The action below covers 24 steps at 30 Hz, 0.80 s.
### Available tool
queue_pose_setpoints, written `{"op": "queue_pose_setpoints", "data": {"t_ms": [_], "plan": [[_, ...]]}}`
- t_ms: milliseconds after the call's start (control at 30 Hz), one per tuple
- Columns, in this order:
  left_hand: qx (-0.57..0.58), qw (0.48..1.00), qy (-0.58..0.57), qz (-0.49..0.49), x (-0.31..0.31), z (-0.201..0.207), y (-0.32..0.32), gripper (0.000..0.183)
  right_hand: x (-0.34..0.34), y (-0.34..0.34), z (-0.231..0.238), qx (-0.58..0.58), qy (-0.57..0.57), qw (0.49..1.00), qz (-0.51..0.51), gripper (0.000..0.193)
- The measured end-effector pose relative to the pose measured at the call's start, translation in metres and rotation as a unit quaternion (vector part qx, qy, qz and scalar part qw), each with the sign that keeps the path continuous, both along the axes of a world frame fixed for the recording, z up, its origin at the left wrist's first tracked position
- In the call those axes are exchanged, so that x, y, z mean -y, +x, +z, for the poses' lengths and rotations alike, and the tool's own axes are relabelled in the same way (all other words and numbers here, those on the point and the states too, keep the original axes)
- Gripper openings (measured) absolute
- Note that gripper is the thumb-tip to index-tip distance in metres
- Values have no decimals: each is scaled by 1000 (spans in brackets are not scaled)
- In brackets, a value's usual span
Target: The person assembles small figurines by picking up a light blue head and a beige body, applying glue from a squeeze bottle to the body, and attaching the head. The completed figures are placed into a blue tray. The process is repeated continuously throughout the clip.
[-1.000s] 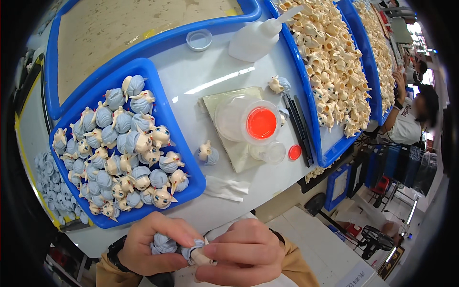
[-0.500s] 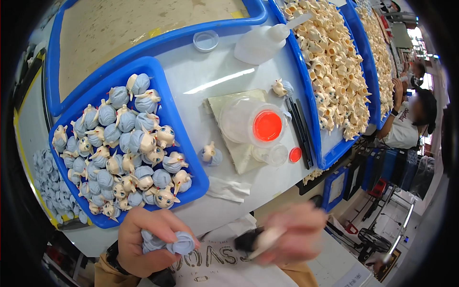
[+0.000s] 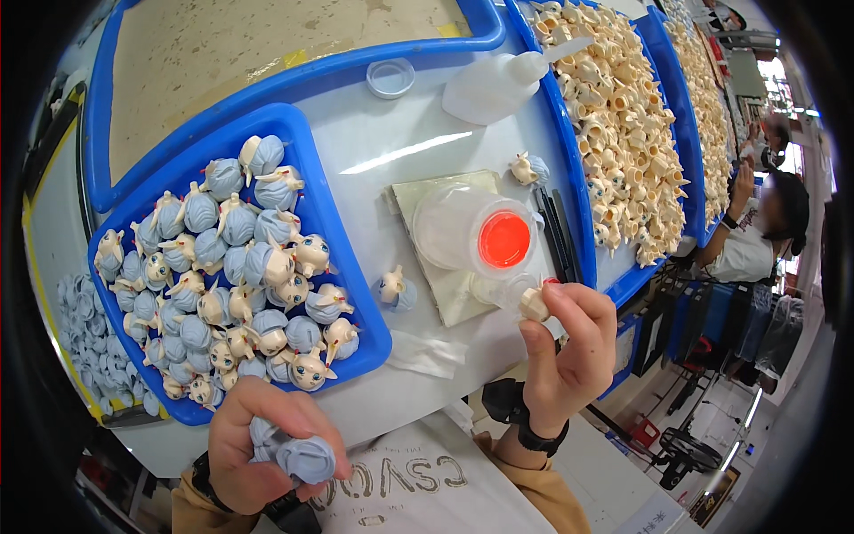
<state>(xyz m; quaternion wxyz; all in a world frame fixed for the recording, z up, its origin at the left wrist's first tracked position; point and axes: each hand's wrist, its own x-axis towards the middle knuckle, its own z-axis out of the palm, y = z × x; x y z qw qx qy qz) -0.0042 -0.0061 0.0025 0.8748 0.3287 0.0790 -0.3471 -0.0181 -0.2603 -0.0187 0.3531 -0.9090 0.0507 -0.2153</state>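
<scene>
My left hand (image 3: pixel 249 449), low at the left, is closed round blue-grey doll hair pieces (image 3: pixel 307 458). In the thumb and fingers of my right hand (image 3: pixel 574 347) is a small beige doll head part (image 3: pixel 534 305); its far side is hidden. It is held at the rim of a small clear cup (image 3: pixel 511 290), and I cannot tell whether they touch. A red spot beside it, probably the small red-filled lid, is mostly covered by my fingertips. Just behind stands a translucent jar (image 3: pixel 445 222) with a red top (image 3: pixel 504 238), on a pale pad (image 3: pixel 429 294).
Finished-looking doll heads fill a blue tray (image 3: pixel 378 343) at the left. Beige head parts (image 3: pixel 623 133) fill trays at the right. A squeeze bottle (image 3: pixel 489 87), clear lid (image 3: pixel 390 78), black pens (image 3: pixel 559 236), tissue (image 3: pixel 427 354) and two loose heads (image 3: pixel 395 289) lie between. Another person sits far right.
My right hand has moved up and away from my body to the small cup, carrying the beige part. My left hand has dropped slightly, still gripping the hair pieces.
</scene>
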Motion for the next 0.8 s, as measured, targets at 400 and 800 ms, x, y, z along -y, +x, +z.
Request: {"op": "queue_pose_setpoints", "data": {"t_ms": [400,800], "plan": [[16,1000,4,16,-1,-1,0,29,-20,18,36,-99,-211,972,16,39],[-12,998,30,-54,4,2,6,34,-14,-4,6,-18,-86,995,-56,38]]}}
